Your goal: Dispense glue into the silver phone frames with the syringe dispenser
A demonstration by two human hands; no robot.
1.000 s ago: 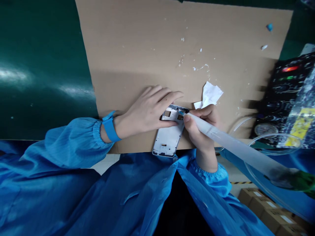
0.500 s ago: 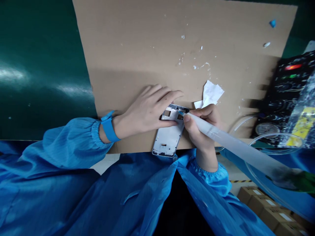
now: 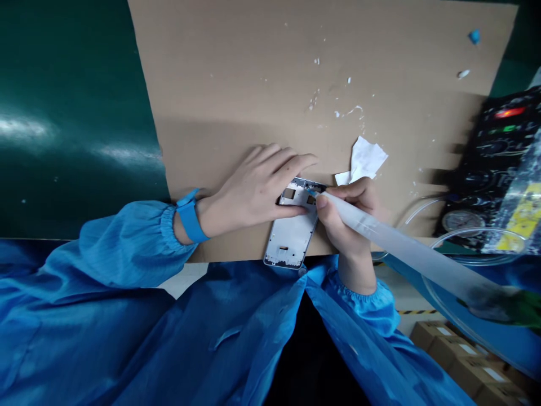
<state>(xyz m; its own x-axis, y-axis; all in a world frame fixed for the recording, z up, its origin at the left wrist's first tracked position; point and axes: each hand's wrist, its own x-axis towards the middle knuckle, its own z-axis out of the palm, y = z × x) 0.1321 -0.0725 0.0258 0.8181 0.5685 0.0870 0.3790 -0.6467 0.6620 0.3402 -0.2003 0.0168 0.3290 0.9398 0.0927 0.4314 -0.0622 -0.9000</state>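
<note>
Right hand (image 3: 350, 221): fingers (image 3: 346, 194) and thumb are closed in a pen-style grip around the front end of a translucent dispenser barrel (image 3: 406, 251). The barrel's blue tip (image 3: 313, 193) rests on the upper right corner of the phone frame (image 3: 293, 232); the exact contact spot is too small to make out.

Left hand (image 3: 257, 190): fingers (image 3: 291, 163) are stretched out flat and not curled round anything. The thumb lies across the upper part of the frame and the fingertips reach past its top edge onto the cardboard sheet (image 3: 236, 84). The palm hides the frame's upper left corner.

The phone frame is silver-white and lies flat at the near edge of the cardboard, between the two hands, its lower end just overhanging. Its small cut-outs show only partly.

A blue wristband (image 3: 192, 217) sits on the left wrist, above blue sleeves. The barrel's rear end is blurred at the right, where a clear hose (image 3: 469, 234) loops. A crumpled white paper scrap (image 3: 367, 158) lies just beyond the right hand, partly hidden by it. White specks dot the cardboard. A black control unit (image 3: 499, 152) at the right edge is smeared and cut off. The green table (image 3: 63, 113) lies under the cardboard, and cartons (image 3: 465, 355) show at lower right.
</note>
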